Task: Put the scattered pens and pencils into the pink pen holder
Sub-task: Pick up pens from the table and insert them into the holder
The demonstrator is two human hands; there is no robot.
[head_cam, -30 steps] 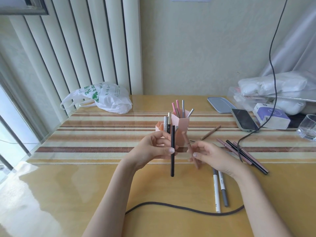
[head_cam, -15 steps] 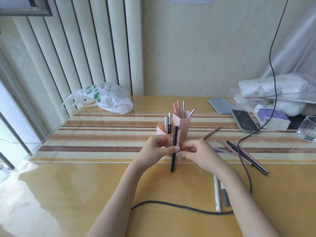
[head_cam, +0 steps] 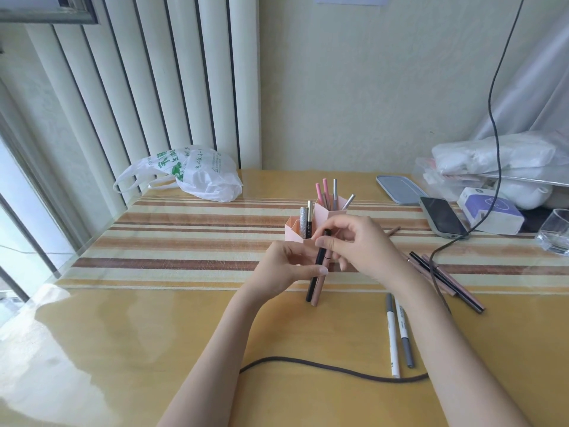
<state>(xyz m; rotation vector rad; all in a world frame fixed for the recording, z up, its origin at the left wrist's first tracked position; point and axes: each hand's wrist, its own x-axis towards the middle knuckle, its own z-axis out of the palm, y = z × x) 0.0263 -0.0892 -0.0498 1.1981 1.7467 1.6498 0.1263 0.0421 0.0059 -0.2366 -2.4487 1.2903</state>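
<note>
While the left hand (head_cam: 286,266) pinches a black pen (head_cam: 317,266) and a pinkish pencil (head_cam: 318,289) together, both roughly upright with their lower ends hanging below the fingers, the right hand (head_cam: 354,245) curls its fingertips round their upper ends, just beside the left thumb. Directly beyond both hands stands the pink pen holder (head_cam: 323,215), already carrying several pens, its nearer wall partly hidden by the fingers. The chief risk, as I judge it, is that the two sticks, held side by side in one pinch, slip unevenly during the hand-over, so one drops onto the table (head_cam: 154,334). Lifting them over the rim could also knock the light holder or catch on pens already standing inside. Out to the right of the right wrist lie two markers (head_cam: 397,334) and a loose cluster of pencils (head_cam: 446,282), with a dark cable (head_cam: 323,366) trailing nearer the forearms, which a reaching arm might snag.
</note>
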